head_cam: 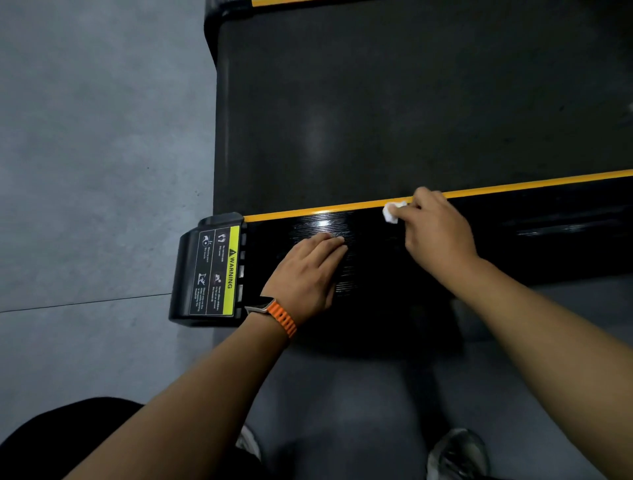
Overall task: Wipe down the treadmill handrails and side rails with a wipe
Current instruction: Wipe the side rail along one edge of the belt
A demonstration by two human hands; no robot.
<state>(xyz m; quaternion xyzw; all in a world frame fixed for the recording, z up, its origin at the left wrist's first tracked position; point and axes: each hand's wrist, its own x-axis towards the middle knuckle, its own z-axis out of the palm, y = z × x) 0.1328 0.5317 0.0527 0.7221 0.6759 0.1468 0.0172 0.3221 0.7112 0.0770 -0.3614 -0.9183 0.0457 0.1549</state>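
The treadmill's near side rail (534, 222) is glossy black and ribbed, with a yellow stripe (308, 213) along its inner edge. My right hand (438, 233) grips a small crumpled white wipe (392, 211) and presses it onto the rail by the yellow stripe. My left hand (308, 270), with an orange-strapped watch on its wrist, rests flat on the rail with straight fingers, left of the wipe. The dark running belt (411, 102) lies beyond the rail.
The rail's end cap (205, 274) carries a yellow and black warning label at the left. Grey floor (85, 171) spreads to the left and below. A far yellow-edged rail (274, 2) shows at the top. My shoes (459, 452) stand near the bottom edge.
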